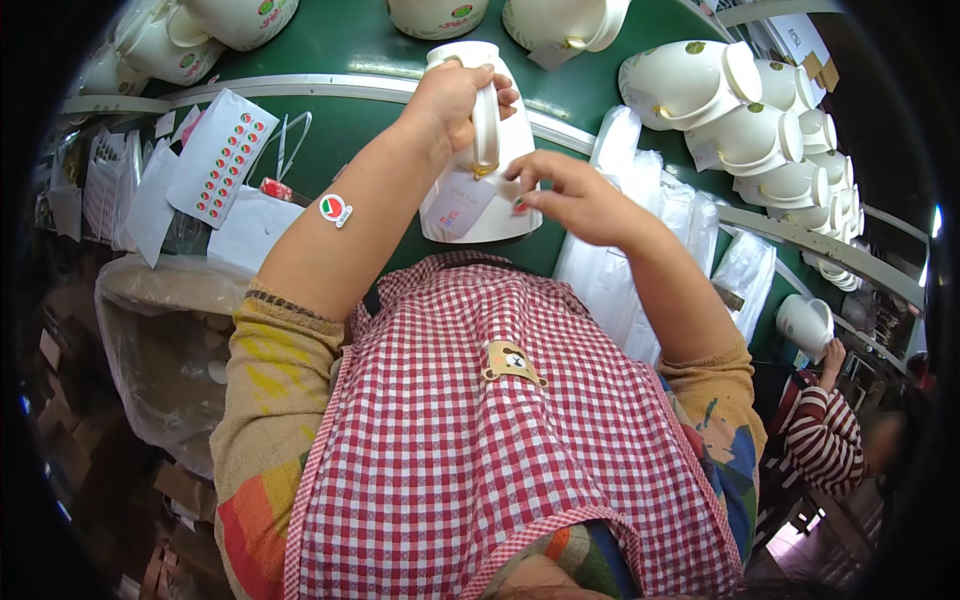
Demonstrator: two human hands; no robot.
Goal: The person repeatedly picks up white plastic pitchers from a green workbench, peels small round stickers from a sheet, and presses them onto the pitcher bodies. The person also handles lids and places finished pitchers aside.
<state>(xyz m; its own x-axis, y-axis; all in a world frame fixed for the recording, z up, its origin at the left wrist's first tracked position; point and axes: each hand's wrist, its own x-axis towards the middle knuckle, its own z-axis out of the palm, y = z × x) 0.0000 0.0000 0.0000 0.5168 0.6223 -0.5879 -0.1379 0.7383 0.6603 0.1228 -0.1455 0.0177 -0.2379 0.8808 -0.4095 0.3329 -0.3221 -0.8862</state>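
A white jug with a handle is in front of me at the edge of the green surface. My left hand is closed around the top of that handle. From the handle hangs a pale paper tag on a gold tie. My right hand is beside the jug's lower body, with its fingers bent. At its fingertips is a small round red-and-green sticker. Another round sticker is stuck to my left forearm.
Rows of white jugs stand along the green conveyor belt. Left are a sheet of round stickers and a plastic-lined box. Clear plastic bags lie right. A co-worker in a striped sleeve holds another jug.
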